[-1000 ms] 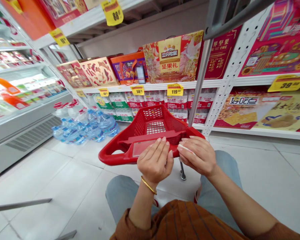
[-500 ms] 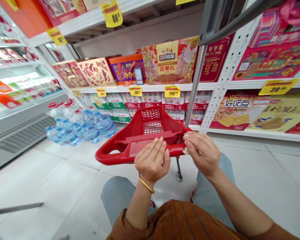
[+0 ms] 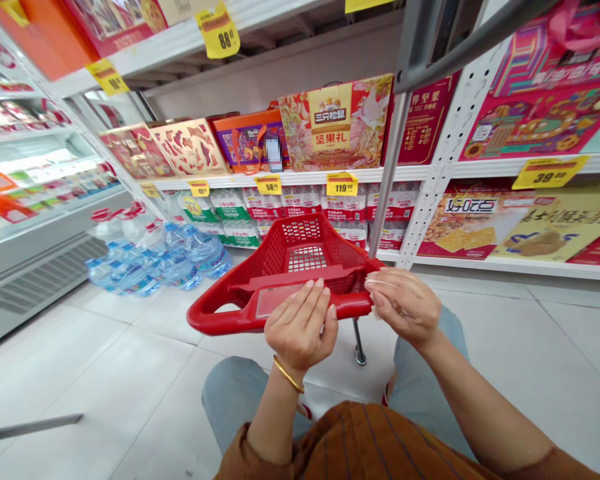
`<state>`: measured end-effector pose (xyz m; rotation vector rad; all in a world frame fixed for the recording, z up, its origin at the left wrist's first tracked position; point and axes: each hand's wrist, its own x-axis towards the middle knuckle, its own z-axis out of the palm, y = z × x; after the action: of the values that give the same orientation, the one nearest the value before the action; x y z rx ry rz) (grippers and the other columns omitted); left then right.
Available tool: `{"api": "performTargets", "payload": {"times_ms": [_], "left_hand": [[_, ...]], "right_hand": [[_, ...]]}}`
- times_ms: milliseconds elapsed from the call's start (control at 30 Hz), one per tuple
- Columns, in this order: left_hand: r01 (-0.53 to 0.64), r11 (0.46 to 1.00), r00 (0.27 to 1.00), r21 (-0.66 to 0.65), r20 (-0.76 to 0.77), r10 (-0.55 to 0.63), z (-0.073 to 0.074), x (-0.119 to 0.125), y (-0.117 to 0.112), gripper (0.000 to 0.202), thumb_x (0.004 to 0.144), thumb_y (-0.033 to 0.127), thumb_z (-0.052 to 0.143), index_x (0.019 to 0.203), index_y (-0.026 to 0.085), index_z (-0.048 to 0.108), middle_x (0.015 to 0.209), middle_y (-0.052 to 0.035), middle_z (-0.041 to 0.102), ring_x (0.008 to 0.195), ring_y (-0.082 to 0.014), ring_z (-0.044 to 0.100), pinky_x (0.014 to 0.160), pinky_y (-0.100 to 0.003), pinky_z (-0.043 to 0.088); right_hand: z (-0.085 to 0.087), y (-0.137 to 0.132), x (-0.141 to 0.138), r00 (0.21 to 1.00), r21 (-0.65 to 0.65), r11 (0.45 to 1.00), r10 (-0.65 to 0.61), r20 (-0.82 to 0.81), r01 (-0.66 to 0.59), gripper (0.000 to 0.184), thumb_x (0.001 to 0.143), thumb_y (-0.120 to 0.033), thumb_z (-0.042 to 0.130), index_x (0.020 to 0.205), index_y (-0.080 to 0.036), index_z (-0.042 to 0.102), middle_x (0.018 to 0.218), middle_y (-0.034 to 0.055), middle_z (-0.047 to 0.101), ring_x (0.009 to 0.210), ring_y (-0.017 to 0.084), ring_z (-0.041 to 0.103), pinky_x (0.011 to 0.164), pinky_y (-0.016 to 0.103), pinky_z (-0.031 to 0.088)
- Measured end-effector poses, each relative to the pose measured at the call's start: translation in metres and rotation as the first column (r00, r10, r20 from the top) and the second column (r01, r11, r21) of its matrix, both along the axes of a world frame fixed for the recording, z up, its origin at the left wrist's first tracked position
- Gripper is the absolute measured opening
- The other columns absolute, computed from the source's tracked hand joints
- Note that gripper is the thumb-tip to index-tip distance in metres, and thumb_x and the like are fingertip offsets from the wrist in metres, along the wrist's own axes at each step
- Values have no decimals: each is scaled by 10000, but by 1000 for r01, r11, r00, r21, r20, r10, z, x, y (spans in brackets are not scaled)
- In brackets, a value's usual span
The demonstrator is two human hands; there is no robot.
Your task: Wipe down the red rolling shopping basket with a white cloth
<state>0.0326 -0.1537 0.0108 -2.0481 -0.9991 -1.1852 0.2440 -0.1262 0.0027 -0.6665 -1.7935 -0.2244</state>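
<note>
A red plastic shopping basket with a perforated body and a broad handle is in front of my knees, on a metal leg with a small wheel. My left hand, a gold bangle at its wrist, lies across the middle of the handle, fingers straight and side by side, thumb along the near side. At the handle's right end my right hand pinches a thin white tissue against the red plastic. Most of the tissue is hidden by the fingers.
A grey metal pole rises just behind the handle's right end. Shelves beyond hold gift boxes, with packed water bottles beneath. Large bottles stand on the floor at left, beside a chiller. A grey bar shows lower left.
The view has shifted slightly. My left hand keeps its place on the handle, and my right hand stays pinched at the right end with the tissue.
</note>
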Motion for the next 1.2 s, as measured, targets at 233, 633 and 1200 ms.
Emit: {"api": "performTargets", "payload": {"times_ms": [233,633,1200], "left_hand": [[25,999,999,24,30,-26,3,-5,0,323,805,184,584,1115,187,676,1039,-73,748,968,-219,714,826,-312,537],[140,990,988,-26,63,-139,5,-53,2,258,785,118,546,983,188,697,986,-65,762,967,-207,713,818,-333,529],[78,979,967,-188,251,-29,-12,12,-16,283,908,160,452,1097,178,662,1103,-71,731,1087,-184,654,1011,-377,379]], "right_hand": [[-1,3,10,983,-180,980,54,-178,-86,145,866,-203,589,901,-213,729,863,66,743,819,208,709,766,366,578],[4,-33,-30,992,-104,992,58,-114,-70,184,836,-130,612,980,-215,689,858,53,735,834,197,700,762,353,565],[-9,-22,-41,961,-39,963,262,-85,-266,245,864,-141,566,1090,-185,651,970,78,730,929,201,679,862,395,526]]}}
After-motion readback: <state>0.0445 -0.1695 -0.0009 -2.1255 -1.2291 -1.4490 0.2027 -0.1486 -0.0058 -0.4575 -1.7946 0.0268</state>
